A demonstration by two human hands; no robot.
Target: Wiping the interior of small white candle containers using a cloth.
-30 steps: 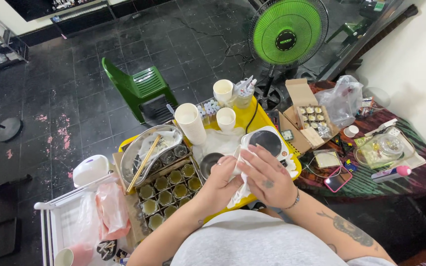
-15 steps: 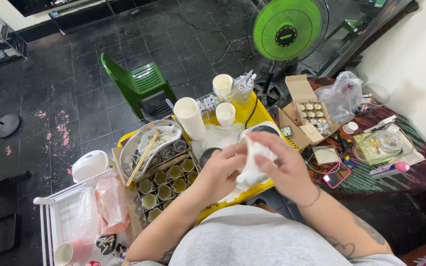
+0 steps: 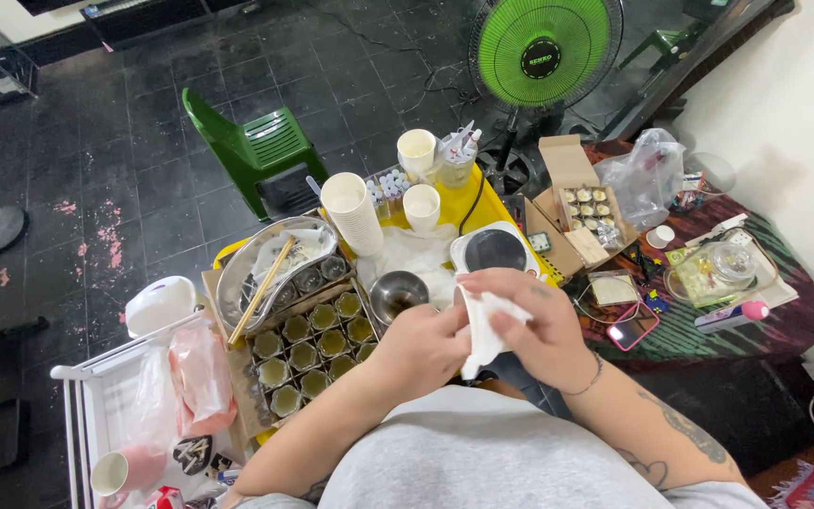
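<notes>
Both of my hands are together above the near edge of a yellow table (image 3: 482,203). My right hand (image 3: 529,325) pinches a crumpled white tissue (image 3: 480,330) between fingers and thumb. My left hand (image 3: 416,351) is closed against the same tissue from the left. Just beyond the hands sit a small steel bowl (image 3: 398,294) and a round black hot plate (image 3: 495,251). A cardboard tray of several small green-tinted glass jars (image 3: 308,353) lies to the left of my left hand.
A steel basin (image 3: 266,269) holds wooden chopsticks. A stack of paper cups (image 3: 355,215) stands behind it. A green plastic chair (image 3: 261,151) and a green fan (image 3: 544,47) stand beyond. A cardboard box (image 3: 581,203), phone (image 3: 631,328) and plastic bag (image 3: 647,174) lie right; a white cart (image 3: 134,405) left.
My hands have drawn back toward my body with the tissue, off the hot plate, which now shows uncovered. The tissue is more bunched between both hands.
</notes>
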